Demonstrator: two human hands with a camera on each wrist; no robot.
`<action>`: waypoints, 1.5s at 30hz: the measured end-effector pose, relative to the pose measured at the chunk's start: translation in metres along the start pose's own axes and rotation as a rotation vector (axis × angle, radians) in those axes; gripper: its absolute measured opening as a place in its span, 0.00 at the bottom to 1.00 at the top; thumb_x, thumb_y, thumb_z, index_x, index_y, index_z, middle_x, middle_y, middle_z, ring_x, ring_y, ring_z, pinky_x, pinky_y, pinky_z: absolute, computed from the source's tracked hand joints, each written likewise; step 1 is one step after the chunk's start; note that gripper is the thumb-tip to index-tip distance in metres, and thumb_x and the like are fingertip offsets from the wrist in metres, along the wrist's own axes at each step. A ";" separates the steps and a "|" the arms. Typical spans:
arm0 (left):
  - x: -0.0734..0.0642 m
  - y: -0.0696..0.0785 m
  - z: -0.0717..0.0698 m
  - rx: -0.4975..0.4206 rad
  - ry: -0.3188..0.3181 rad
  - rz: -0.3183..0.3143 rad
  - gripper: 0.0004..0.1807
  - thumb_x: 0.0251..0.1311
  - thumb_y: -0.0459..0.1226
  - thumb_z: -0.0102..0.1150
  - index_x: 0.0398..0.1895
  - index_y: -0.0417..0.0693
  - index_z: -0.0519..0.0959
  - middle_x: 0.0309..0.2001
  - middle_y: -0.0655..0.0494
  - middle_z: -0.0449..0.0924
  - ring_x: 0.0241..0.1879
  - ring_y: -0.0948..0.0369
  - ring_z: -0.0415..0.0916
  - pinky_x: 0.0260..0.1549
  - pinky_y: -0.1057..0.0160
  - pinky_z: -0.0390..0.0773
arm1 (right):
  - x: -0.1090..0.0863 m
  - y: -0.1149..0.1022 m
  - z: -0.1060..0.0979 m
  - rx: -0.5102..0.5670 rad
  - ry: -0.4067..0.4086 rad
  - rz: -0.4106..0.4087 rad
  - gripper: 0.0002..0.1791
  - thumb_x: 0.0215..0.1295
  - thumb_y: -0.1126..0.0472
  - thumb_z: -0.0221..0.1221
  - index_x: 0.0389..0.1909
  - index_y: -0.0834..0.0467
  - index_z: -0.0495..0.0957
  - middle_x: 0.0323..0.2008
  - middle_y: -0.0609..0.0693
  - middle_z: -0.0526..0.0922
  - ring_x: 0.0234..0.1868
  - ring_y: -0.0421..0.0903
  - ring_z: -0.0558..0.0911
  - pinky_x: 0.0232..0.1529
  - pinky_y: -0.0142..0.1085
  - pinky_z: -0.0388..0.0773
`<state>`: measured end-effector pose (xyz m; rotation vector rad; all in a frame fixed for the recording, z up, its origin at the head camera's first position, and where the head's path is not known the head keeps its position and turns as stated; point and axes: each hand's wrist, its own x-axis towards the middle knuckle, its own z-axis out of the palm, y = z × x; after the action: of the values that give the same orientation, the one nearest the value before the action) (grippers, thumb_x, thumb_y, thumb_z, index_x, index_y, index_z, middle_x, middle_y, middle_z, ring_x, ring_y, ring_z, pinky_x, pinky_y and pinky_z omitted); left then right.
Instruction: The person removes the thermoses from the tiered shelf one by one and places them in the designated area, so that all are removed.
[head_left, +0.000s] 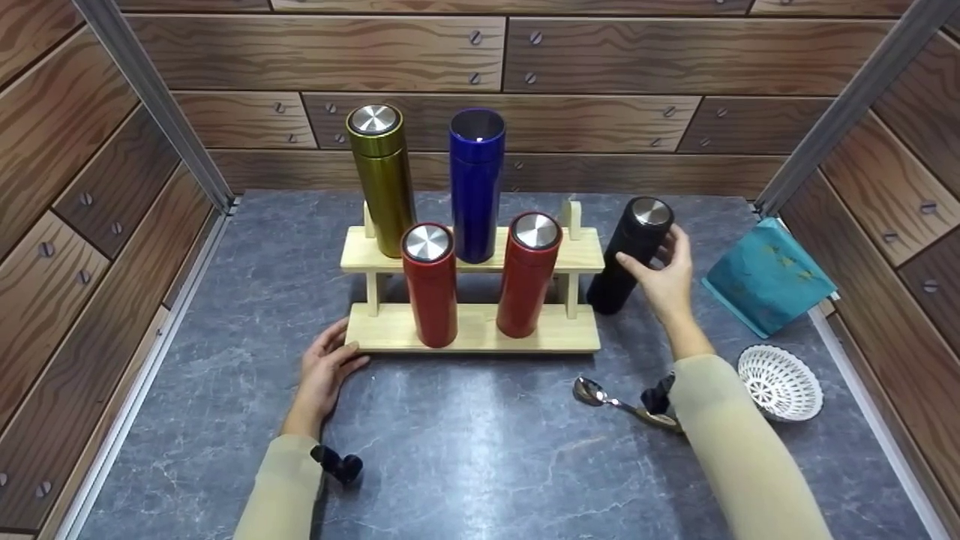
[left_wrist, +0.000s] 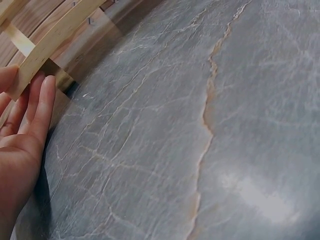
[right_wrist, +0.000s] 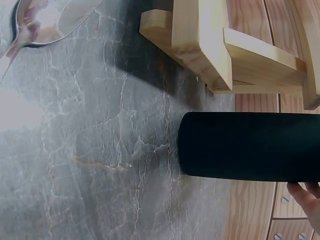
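Beside the right end of a two-tier wooden rack [head_left: 476, 330], my right hand [head_left: 670, 281] grips a black thermos [head_left: 634, 236] with a silver lid top. In the right wrist view the thermos [right_wrist: 250, 146] spans the right side, with only some fingertips [right_wrist: 300, 195] showing under it. Whether its base touches the table is unclear. My left hand [head_left: 324, 371] pinches the left end of the rack's lower shelf; the left wrist view shows the board [left_wrist: 37, 57] between thumb and fingers. Two red thermoses [head_left: 431, 300] [head_left: 525, 289] stand on the lower shelf.
On the upper shelf stand a gold thermos [head_left: 386, 187] and a blue thermos [head_left: 475, 195] with a dark top. To the right are a teal pouch [head_left: 769, 277] and a white woven basket [head_left: 780, 382]. A metal spoon [head_left: 590, 391] lies in front, partly behind my right sleeve.
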<state>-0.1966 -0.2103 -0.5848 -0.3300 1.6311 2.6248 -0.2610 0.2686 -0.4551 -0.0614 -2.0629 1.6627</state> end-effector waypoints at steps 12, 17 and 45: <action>-0.001 0.002 0.002 0.006 0.031 -0.018 0.29 0.55 0.24 0.57 0.62 0.42 0.67 0.54 0.44 0.70 0.40 0.55 0.77 0.42 0.51 0.80 | -0.002 -0.004 -0.005 0.014 -0.071 0.001 0.42 0.49 0.69 0.67 0.64 0.66 0.56 0.54 0.62 0.69 0.52 0.54 0.70 0.54 0.50 0.71; -0.001 0.005 0.003 0.049 0.063 -0.020 0.29 0.55 0.24 0.57 0.63 0.42 0.66 0.56 0.44 0.68 0.42 0.55 0.77 0.43 0.51 0.80 | -0.002 -0.008 -0.013 0.050 -0.061 -0.017 0.36 0.55 0.67 0.63 0.63 0.67 0.58 0.54 0.61 0.70 0.54 0.54 0.70 0.53 0.43 0.72; -0.001 -0.004 0.009 0.007 0.091 0.025 0.30 0.53 0.24 0.60 0.61 0.41 0.67 0.54 0.43 0.68 0.42 0.55 0.76 0.42 0.52 0.81 | 0.008 -0.065 -0.030 0.099 -0.039 -0.239 0.26 0.60 0.70 0.57 0.59 0.68 0.63 0.51 0.66 0.72 0.52 0.50 0.72 0.45 0.33 0.72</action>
<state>-0.1963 -0.2008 -0.5843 -0.4375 1.6804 2.6588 -0.2388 0.2817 -0.3876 0.2427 -1.9269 1.6244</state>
